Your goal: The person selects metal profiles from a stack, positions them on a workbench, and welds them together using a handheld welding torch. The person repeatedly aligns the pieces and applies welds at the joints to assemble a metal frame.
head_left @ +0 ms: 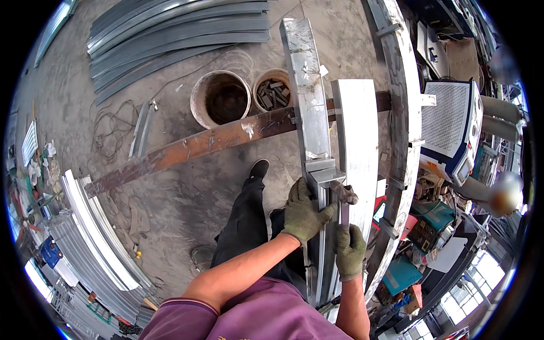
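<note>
Near side of long rusty-brown steel beam (192, 146): 1 worn metal hammer (344, 194) gripped in R olive-gloved hand (351, 253); L olive-gloved hand (306, 215) spread at silvery metal profile's (323, 243) edge. Grey concrete floor (175, 192) exposed both sides of beam; 2 round pale buckets (198, 102) beyond it.

Bar (310, 102) and tube (359, 136) lie across beam (209, 140), tube on right; hammer (345, 194) at tube's left edge. Buckets (206, 85) beyond beam, left of bar, offcuts (273, 94) in right one; strips (181, 37) farther back.
</note>
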Demonstrator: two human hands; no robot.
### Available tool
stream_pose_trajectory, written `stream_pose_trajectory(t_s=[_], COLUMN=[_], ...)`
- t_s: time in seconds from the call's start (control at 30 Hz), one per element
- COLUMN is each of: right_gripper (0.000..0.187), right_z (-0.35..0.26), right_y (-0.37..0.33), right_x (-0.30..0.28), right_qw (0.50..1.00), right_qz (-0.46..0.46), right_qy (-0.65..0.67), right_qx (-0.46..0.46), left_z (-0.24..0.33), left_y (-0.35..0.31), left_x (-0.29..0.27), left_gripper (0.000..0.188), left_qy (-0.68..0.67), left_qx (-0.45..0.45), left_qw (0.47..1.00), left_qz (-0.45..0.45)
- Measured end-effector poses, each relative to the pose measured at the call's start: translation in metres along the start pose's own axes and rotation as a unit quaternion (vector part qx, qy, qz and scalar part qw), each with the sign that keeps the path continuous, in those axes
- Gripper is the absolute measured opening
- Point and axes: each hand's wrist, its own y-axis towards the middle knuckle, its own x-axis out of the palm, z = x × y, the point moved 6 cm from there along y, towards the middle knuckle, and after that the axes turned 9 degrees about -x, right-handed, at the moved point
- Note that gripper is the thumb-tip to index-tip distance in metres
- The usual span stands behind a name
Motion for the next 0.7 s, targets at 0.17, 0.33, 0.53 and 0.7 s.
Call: stream_pose_trajectory(t_s=[0.17,0.33,0.53,0.7], right_gripper=[0.033,0.028,0.04,0.054], right_z=[-0.011,0.004,0.027,0.039], right_y=[-0.019,-0.027,-0.034,-0.028], right_x=[-0.008,-0.016,-0.015,-0.012], right_qw=[0.988,0.975,0.981,0.983], right_qz=[0.048,0.098,0.153,0.15], right_qy=[0.142,0.174,0.041,-0.095], right_qx=[0.044,0.099,0.112,0.052], left_z=[0.019,0.06,0.061,0.06], left_y=[0.008,0.043,0.044,0.044], left_x=[-0.042,-0.041,-0.016,-0.01], left_gripper=[0.105,0.064,0.055,0.055], left_qy=[-0.024,0.04,0.144,0.177], left_qx=[0.246,0.309,0.258,0.319], left_qw=[0.967,0.95,0.955,0.931], left_qz=[0.061,-0.023,-0.03,0.004])
